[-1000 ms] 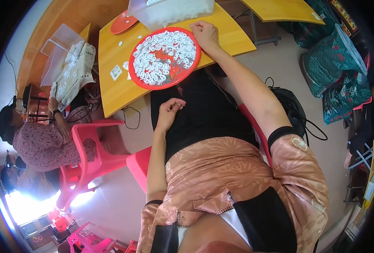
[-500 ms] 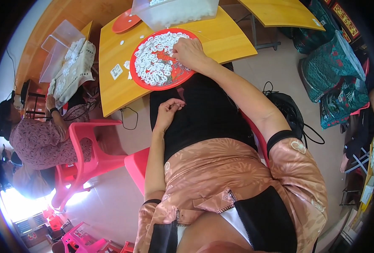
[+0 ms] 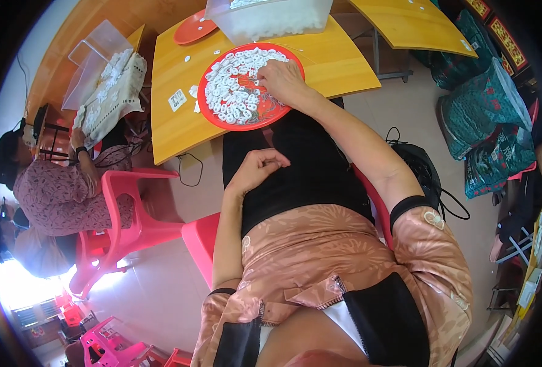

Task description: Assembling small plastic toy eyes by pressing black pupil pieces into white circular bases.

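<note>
Red tray (image 3: 246, 127), clear bin (image 3: 277, 21) just beyond (orange plate (image 3: 191, 32) beside)

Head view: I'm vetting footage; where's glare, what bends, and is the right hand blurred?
Head view: strong glare at lower left; head view: the edges of the yellow table bow; head view: the right hand over the red tray looks fairly sharp.

Off the near left corner of the bench (image 3: 176, 127), a pink chair (image 3: 151, 230) is seen, while beyond the right edge green bags (image 3: 485, 116) are gathered on the floor (image 3: 417, 110).
</note>
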A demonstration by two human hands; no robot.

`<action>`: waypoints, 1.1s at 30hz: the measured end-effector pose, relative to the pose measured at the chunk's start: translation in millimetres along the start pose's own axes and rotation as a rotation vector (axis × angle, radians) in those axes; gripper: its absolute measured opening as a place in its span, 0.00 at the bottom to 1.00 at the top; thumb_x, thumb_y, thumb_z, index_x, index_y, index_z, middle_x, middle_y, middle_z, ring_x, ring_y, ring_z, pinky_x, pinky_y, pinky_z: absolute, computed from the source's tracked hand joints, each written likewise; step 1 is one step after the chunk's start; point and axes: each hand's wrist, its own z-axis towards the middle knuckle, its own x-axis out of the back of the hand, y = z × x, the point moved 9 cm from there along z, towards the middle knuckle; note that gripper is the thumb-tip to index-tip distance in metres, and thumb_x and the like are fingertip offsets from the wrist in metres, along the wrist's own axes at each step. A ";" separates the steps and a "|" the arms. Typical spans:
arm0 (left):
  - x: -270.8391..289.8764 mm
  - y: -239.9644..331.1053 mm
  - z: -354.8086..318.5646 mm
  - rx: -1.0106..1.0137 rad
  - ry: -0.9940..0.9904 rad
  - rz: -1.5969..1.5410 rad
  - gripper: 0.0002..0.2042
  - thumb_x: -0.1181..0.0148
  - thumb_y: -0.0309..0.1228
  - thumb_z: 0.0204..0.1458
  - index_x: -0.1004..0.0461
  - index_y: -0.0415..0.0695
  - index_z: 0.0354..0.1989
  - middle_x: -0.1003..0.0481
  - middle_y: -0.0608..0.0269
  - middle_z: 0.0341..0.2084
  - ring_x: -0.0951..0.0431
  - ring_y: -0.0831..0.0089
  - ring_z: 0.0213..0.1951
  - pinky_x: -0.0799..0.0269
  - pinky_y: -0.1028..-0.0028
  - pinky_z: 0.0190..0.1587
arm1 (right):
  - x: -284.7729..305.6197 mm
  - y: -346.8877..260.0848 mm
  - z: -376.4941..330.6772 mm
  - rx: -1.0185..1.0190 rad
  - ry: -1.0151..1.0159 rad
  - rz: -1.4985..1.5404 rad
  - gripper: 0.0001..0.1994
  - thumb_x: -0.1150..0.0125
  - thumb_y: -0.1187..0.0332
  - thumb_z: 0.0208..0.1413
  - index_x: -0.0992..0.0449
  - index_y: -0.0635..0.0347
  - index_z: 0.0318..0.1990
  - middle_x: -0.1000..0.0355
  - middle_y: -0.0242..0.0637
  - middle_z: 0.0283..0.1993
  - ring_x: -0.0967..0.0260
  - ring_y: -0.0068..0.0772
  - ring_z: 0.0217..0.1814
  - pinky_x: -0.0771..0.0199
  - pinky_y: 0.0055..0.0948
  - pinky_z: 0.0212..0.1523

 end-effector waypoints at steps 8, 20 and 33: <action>53.2 60.3 -21.7 -0.084 0.450 -0.249 0.09 0.42 0.23 0.64 0.20 0.38 0.50 0.18 0.63 0.39 0.18 0.77 0.38 0.25 0.78 0.42 | 26.3 -15.5 8.0 -0.110 -0.049 0.285 0.10 0.31 0.64 0.55 0.14 0.61 0.38 0.19 0.44 0.33 0.20 0.44 0.38 0.23 0.42 0.41; 93.7 62.5 -59.0 -0.199 0.973 -0.735 0.14 0.37 0.27 0.64 0.21 0.35 0.56 0.18 0.61 0.37 0.20 0.78 0.35 0.27 0.82 0.37 | 58.8 -117.1 -24.1 0.071 -0.505 0.810 0.10 0.28 0.66 0.53 0.14 0.64 0.37 0.21 0.33 0.28 0.28 0.19 0.31 0.29 0.25 0.34; 103.7 50.9 -71.4 -0.304 0.997 -0.764 0.12 0.40 0.32 0.67 0.23 0.38 0.53 0.20 0.62 0.37 0.23 0.81 0.31 0.30 0.83 0.33 | 58.0 -24.5 5.2 -0.122 -0.129 0.118 0.10 0.35 0.63 0.53 0.15 0.60 0.34 0.18 0.47 0.36 0.20 0.49 0.41 0.21 0.45 0.44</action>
